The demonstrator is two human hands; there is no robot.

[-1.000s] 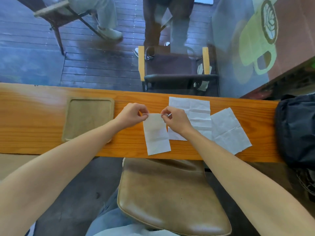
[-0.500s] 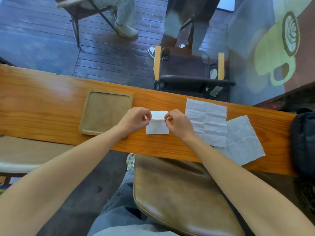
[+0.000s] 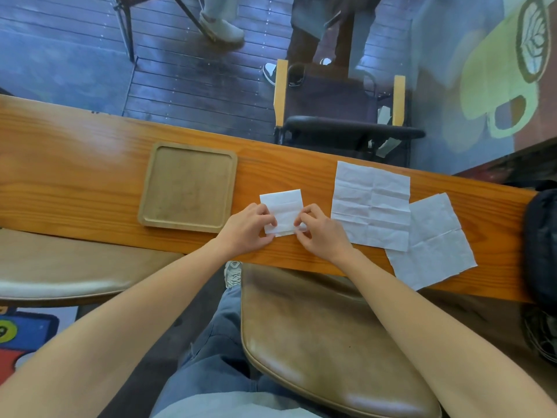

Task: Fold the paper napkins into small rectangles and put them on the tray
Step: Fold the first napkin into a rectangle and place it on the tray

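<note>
My left hand point(image 3: 247, 229) and right hand point(image 3: 319, 232) pinch the folded napkin point(image 3: 281, 211); uneven pressure between them risks a crooked crease.

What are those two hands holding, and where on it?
A folded napkin on the counter: the left hand pinches its near left corner and the right hand its near right corner, with the rest lying flat.

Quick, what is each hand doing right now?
Left hand: fingers pinched on the near left edge of the small folded white paper napkin.
Right hand: fingers pinched on the same napkin's near right corner.
</note>
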